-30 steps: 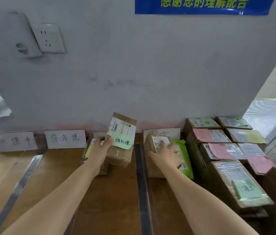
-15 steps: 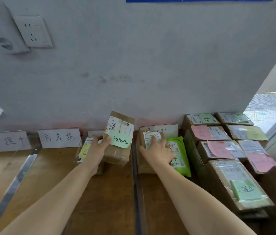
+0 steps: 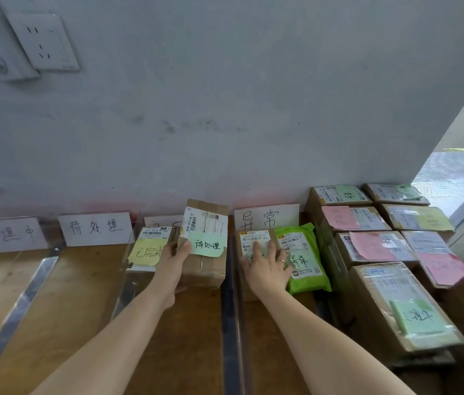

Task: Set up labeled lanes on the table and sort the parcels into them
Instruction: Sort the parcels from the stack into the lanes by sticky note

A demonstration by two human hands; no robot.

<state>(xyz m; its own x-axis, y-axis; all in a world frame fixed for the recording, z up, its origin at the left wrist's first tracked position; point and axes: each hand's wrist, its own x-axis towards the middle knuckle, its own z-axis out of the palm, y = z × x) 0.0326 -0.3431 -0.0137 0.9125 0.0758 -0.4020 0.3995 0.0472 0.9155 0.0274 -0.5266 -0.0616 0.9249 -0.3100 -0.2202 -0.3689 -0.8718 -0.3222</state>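
My left hand [image 3: 172, 262] grips a brown cardboard parcel [image 3: 205, 263] with a green sticky note, holding it tilted over the third lane beside a parcel with a yellow note [image 3: 146, 250]. My right hand [image 3: 266, 266] rests flat, fingers spread, on a small brown parcel [image 3: 253, 240] in the fourth lane, next to a green mailer bag [image 3: 303, 259]. White lane labels [image 3: 95, 228] stand against the wall, and another label [image 3: 266, 218] stands behind the fourth lane.
Dark and clear strips [image 3: 229, 323] divide the wooden table [image 3: 77, 309] into lanes. A block of several stacked cardboard parcels [image 3: 390, 297] with pink, green and yellow notes fills the right side. The grey wall carries a socket [image 3: 42, 41].
The view has dropped and moved closer. The left hand has lowered its parcel slightly toward the third lane. The right hand stays on the small parcel.
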